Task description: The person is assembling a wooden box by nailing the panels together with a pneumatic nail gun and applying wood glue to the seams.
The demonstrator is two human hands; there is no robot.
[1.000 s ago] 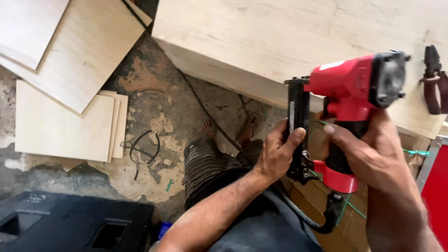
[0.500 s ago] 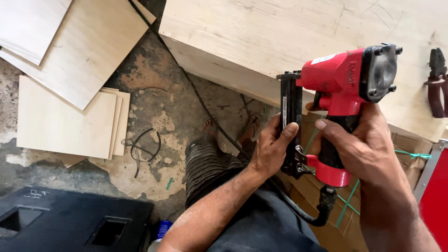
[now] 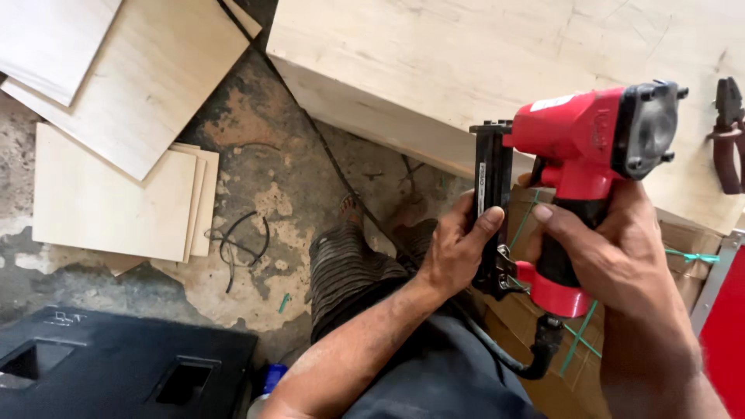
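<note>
A red pneumatic nail gun (image 3: 590, 136) with a black magazine (image 3: 492, 209) is held up in front of me, at the right of the view. My right hand (image 3: 601, 252) wraps its black and red handle, fingers near the trigger. The magazine is gripped by my left hand (image 3: 458, 248), thumb resting on its side. A black air hose (image 3: 512, 361) hangs from the handle's base. The tool sits just in front of the edge of a pale wooden panel (image 3: 466, 62).
Plywood sheets (image 3: 116, 186) lie stacked on the stained concrete floor at left, with a loop of black wire (image 3: 237, 244) beside them. A black plastic case (image 3: 101, 372) sits bottom left. Pliers (image 3: 728, 132) rest on the panel at far right. Strapped cardboard boxes (image 3: 683, 248) and a red case (image 3: 725, 326) stand at right.
The nail gun has shifted slightly left and up in view. Both hands keep the same grip on it.
</note>
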